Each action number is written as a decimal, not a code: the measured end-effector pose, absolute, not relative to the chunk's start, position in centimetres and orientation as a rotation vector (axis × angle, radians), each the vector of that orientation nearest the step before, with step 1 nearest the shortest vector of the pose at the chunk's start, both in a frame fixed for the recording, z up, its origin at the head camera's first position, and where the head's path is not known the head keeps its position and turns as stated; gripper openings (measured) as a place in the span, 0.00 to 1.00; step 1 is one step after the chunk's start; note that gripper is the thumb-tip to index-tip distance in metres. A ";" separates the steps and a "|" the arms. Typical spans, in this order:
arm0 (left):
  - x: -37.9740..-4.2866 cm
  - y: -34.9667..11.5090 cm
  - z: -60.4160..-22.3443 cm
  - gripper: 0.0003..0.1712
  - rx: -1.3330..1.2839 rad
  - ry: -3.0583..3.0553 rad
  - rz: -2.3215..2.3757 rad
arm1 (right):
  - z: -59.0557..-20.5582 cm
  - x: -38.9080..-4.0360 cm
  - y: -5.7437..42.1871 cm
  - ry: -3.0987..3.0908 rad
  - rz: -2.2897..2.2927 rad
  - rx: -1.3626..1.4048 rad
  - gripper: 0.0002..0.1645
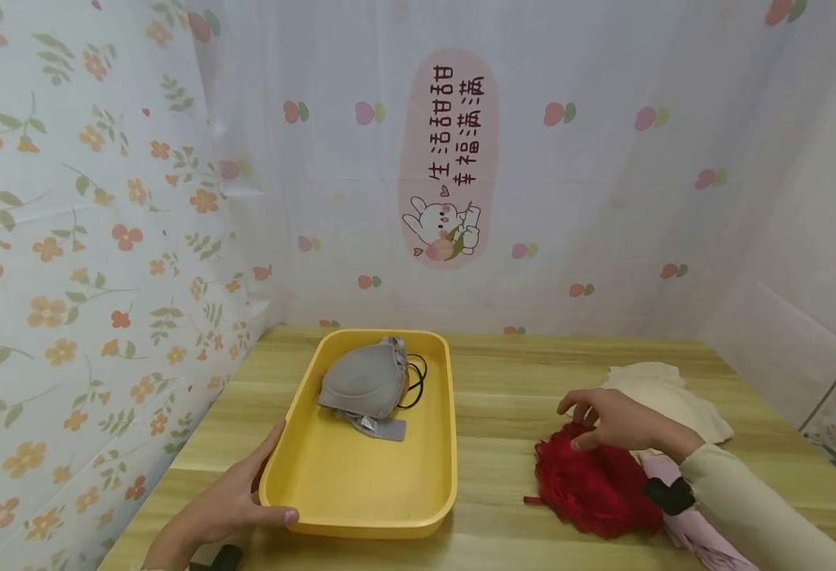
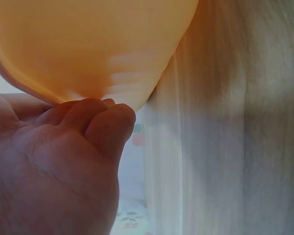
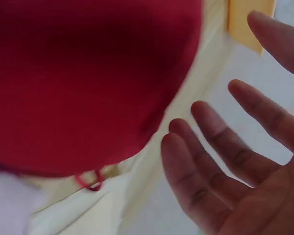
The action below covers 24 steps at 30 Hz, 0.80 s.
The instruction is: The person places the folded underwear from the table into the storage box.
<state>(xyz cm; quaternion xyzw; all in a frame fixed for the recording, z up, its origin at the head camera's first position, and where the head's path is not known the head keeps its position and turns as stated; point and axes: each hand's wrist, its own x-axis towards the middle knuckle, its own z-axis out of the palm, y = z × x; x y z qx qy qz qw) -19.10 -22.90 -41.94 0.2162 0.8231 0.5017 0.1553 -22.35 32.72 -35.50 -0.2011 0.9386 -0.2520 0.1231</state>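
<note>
My left hand [image 1: 221, 498] grips the near left corner of a yellow tray [image 1: 361, 492], thumb along the front wall and a finger along the left side. Up close in the left wrist view, fingers [image 2: 108, 122] bend against the yellow wall. Inside the tray's far half lies a grey bra [image 1: 364, 381] with a grey tag. Over a red lace-edged bra [image 1: 589, 484] on the table hovers my right hand [image 1: 621, 422], fingers spread and holding nothing. The right wrist view has the red bra's smooth cup [image 3: 88, 88] beside the fingers, with a gap between.
Behind the right hand lies a cream garment [image 1: 668, 396]. A pale pink garment [image 1: 696, 527] is partly under the right forearm. Thin black loops [image 1: 416, 385] lie by the grey bra. Patterned curtains [image 1: 304, 159] border the wooden table [image 1: 504, 412] at the back and sides.
</note>
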 end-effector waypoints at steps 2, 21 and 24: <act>-19.1 -22.9 -42.0 0.67 0.617 2.359 1.439 | -35.8 -21.9 33.4 2.747 -0.719 -0.541 0.33; -19.4 -23.0 -42.4 0.67 0.706 2.361 1.493 | -38.3 -19.7 36.6 2.690 -0.781 -0.449 0.57; -19.5 -22.9 -42.5 0.67 0.721 2.361 1.495 | -38.8 -19.8 36.6 2.691 -0.804 -0.433 0.58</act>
